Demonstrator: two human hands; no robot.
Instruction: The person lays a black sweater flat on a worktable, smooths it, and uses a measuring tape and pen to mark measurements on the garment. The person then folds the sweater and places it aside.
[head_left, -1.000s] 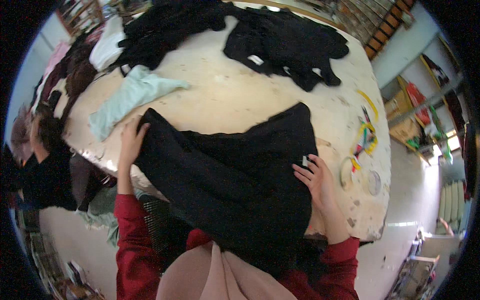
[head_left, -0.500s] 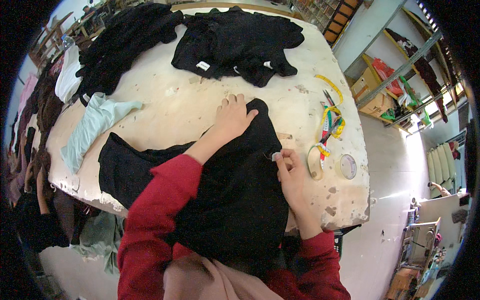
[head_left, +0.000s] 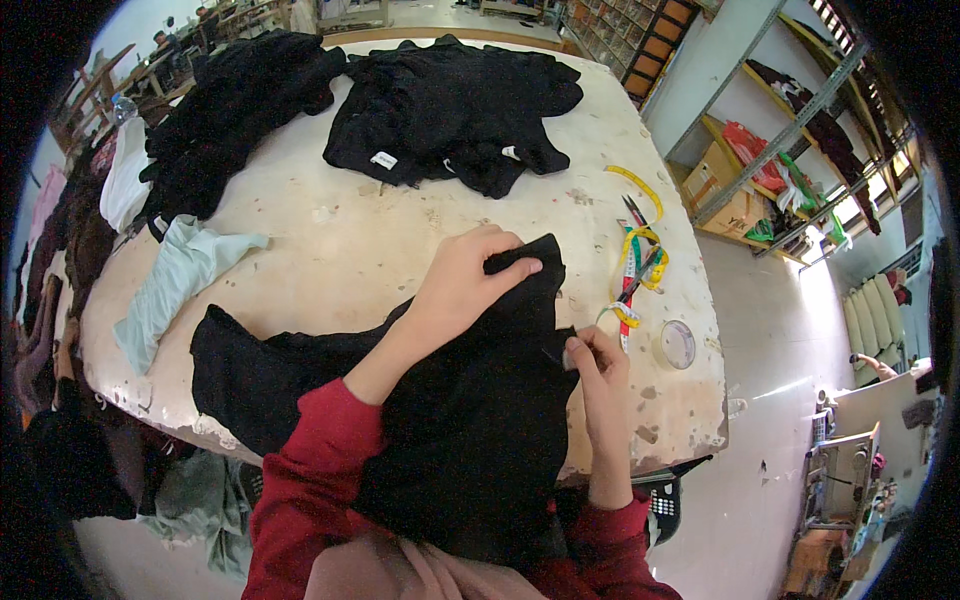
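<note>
A black knit garment (head_left: pixel 470 400) lies spread over the near edge of the table and down toward my lap. My left hand (head_left: pixel 468 278) is closed on its upper edge, fingers curled round the cloth and thumb on top near the corner. At the right edge of the garment, my right hand (head_left: pixel 602 365) pinches the cloth between thumb and fingers. A small whitish bit (head_left: pixel 569 358) shows at those fingertips; I cannot make out what it is.
Beyond the tabletop (head_left: pixel 290 250) middle lie black garments (head_left: pixel 450 110) and another dark pile (head_left: pixel 240 120). A pale green cloth (head_left: pixel 180 285) is at left. Scissors (head_left: pixel 634 288), a yellow measuring tape (head_left: pixel 640 182) and a tape roll (head_left: pixel 677 344) lie at right. Shelves (head_left: pixel 790 130) stand beyond.
My left hand has gone from lying with fingers stretched out to gripping the garment's upper edge. My right hand still pinches the right edge, now slightly lifted. The view has shifted a little.
</note>
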